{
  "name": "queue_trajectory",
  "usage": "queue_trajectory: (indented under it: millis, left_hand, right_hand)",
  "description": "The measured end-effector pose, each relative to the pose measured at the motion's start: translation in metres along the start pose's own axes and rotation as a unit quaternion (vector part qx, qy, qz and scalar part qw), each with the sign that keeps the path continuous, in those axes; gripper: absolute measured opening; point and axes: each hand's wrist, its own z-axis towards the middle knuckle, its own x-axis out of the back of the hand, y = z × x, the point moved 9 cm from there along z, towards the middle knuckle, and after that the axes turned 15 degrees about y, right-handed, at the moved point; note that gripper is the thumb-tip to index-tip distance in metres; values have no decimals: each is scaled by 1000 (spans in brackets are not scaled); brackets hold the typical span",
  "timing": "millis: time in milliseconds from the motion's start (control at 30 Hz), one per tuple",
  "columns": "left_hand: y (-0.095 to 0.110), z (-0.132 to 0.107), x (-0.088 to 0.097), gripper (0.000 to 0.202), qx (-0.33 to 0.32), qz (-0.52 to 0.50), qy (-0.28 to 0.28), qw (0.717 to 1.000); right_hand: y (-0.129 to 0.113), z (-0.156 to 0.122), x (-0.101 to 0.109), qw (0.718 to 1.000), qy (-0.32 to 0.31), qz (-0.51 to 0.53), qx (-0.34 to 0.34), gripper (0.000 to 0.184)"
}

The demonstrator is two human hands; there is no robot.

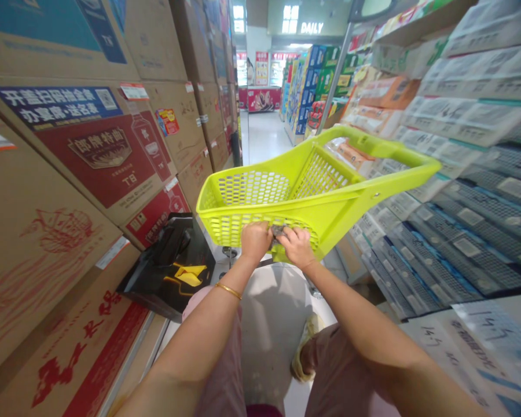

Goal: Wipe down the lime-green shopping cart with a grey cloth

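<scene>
A lime-green plastic shopping cart (347,202) stands sideways before me, its handle end to the right. Against its perforated side wall, my left hand (256,240) is closed, with a gold bangle on that wrist. Beside it, my right hand (297,245) has its fingers curled. Between the two hands is a crumpled grey cloth (278,230), pinched by both and touching the cart's side. Part of the cloth is hidden behind the fingers. The cart's basket shows nothing inside.
Stacked cardboard cartons (104,150) line the left. A black bag with yellow ribbon (173,272) sits on the floor beside them. Packaged goods (460,202) are piled along the right. Beyond the cart, an aisle (263,136) runs between shelves. My shoe (306,350) is under the right side.
</scene>
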Motion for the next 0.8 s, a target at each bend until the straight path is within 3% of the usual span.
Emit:
queue_trajectory:
  millis: [133,233,333,433,533,700,800]
  left_hand:
    - [0,-2,-1,27,-4,-6,28,1000]
    - [1,-3,-1,25,-15,-9,46,999]
    - [1,-4,-1,25,-21,-3,46,999]
    - [0,-4,-3,24,-20,0,32,999]
    - [0,-4,-3,24,-19,-2,23,1000]
    - [-1,-4,-4,17,-21,-1,3,1000]
    - [-1,-4,-3,17,-21,-3,-4,1000]
  right_hand:
    - [-12,-16,-7,997,-54,5,47,23]
    - [-14,-13,-6,997,-57,4,53,23]
    - [-2,6,8,1000,0,-13,12,22]
    - [21,29,31,991,91,-47,-82,23]
    - [33,42,40,982,122,-62,-132,25]
    - [27,36,26,986,89,-43,-135,23]
    - [17,21,10,995,33,-15,-95,24]
